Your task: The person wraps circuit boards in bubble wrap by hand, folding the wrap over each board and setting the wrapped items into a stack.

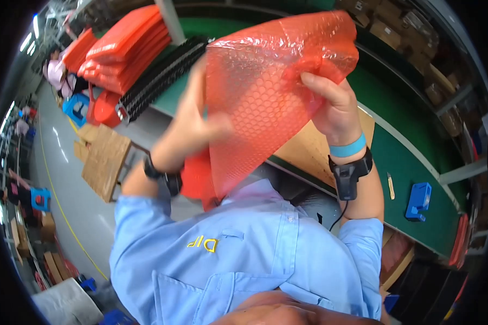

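A red bubble-wrap bag (255,103) hangs in front of my chest, its clear bubbles showing and its upper part shiny and creased. My right hand (333,103) is closed on the bag's right side, the thumb pressing on its front over a bunched fold. At the bag's left edge my left hand (192,122) is smeared by motion. Its thumb crosses the front of the bag, while the fingers point upward along the edge, partly hidden. More red wrap (198,179) hangs below my left wrist.
Red bubble-wrap bags (130,46) are stacked at the far left, beside a black ridged strip (165,76). Brown cardboard (314,149) lies on the green table (393,154). To its right are a utility knife (390,186) and a blue tape dispenser (418,201). A wooden box-like stand (106,160) stands left.
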Action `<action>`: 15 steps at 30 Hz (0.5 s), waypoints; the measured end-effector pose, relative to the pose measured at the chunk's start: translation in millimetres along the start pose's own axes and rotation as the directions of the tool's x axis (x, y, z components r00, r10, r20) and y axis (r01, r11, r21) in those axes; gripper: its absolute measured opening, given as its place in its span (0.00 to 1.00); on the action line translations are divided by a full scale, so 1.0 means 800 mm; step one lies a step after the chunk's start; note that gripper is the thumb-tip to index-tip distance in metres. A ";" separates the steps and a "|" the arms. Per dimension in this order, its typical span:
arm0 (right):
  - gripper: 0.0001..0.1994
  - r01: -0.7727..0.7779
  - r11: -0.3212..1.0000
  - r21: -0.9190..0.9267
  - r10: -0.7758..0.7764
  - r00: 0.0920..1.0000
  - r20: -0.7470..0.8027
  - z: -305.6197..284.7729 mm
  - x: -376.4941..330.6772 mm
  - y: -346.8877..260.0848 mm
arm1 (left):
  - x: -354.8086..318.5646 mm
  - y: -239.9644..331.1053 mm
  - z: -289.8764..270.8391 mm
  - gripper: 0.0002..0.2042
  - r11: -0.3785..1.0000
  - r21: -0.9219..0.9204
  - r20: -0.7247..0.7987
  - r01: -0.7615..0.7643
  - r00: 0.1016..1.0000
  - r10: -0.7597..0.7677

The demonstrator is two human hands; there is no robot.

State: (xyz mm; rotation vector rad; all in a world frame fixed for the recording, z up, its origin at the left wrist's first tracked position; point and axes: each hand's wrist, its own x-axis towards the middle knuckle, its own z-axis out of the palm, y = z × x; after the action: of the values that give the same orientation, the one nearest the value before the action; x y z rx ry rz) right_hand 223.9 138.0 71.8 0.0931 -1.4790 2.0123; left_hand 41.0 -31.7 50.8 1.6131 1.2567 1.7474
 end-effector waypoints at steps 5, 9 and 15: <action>0.15 0.111 0.987 0.115 -0.126 0.984 0.126 -0.065 0.010 -0.035 | -0.144 -0.067 0.032 0.16 0.855 -0.073 0.111 0.513 0.856 -0.504; 0.12 0.039 0.997 -0.065 -0.038 0.999 0.029 -0.199 -0.025 -0.064 | -0.119 -0.042 -0.032 0.05 0.845 0.369 -0.276 0.387 0.914 -0.298; 0.07 -0.325 0.200 -0.924 -0.510 0.771 -0.381 -0.268 -0.099 -0.092 | -0.025 0.045 -0.073 0.14 0.215 0.966 0.041 -0.146 0.902 0.430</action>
State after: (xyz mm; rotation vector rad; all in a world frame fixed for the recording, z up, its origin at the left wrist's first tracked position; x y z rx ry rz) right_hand 390.0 304.3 22.5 -0.9516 -1.8694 0.4208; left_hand -0.6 -84.1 75.9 2.4441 2.6615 1.3435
